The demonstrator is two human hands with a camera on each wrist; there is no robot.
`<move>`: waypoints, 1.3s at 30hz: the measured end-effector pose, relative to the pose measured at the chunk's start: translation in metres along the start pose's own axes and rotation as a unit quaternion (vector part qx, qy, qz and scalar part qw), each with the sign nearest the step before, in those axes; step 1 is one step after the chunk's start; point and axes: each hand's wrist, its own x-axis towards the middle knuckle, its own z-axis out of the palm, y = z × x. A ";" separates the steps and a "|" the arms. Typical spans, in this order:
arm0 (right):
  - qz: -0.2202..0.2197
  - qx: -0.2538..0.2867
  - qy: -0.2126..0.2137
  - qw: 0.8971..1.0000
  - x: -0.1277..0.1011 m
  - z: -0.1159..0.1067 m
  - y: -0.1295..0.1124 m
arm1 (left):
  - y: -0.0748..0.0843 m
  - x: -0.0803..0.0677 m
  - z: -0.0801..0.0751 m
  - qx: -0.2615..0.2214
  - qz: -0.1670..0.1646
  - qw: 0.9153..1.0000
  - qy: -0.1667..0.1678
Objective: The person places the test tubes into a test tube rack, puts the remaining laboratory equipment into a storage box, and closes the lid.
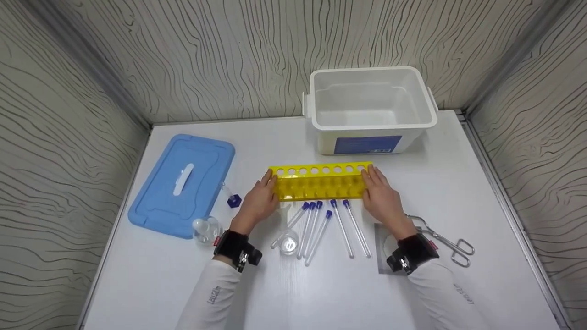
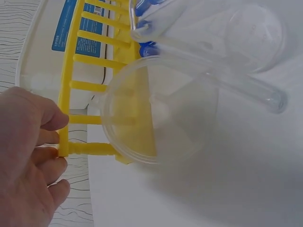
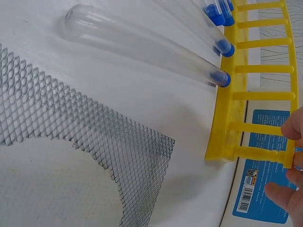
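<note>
Now, left hand: the left hand point(image 1: 258, 201) was set against the left end of the yellow rack point(image 1: 321, 182), fingers loosely curled round its end bars, as was shown in the left wrist view point(image 2: 28, 156).
Right hand: the right hand point(image 1: 383, 198) was laid on the right end of the yellow rack, fingers nearly straight in the head view; in the right wrist view only fingertips point(image 3: 293, 127) were seen, curled about the end bars.
Rack place: the yellow rack was found at the middle of the white table point(image 1: 481, 192), just near of the white bin point(image 1: 370, 110) and just far of the tubes.
Tubes: six blue-capped test tubes point(image 1: 341, 227) were counted in the head view, laid flat on the table near of the rack, caps toward it.
Other counts: one blue lid point(image 1: 183, 183) at the far left, one round flask point(image 1: 206, 229), one glass funnel point(image 1: 288, 238), one wire mesh square point(image 1: 383, 250), one pair of metal tongs point(image 1: 445, 240) at the right, and one small blue-capped piece point(image 1: 233, 200) by the lid were seen.
Left wrist only: the funnel's rim point(image 2: 156, 113) was seen close against the rack bars.
Right wrist only: the weave of the mesh point(image 3: 71, 127) and the bin's blue label point(image 3: 265, 161) were made out.
</note>
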 end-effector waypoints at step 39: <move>-0.013 -0.016 0.011 1.000 -0.003 -0.001 -0.003 | 0.080 0.022 0.035 0.202 0.066 0.969 -0.125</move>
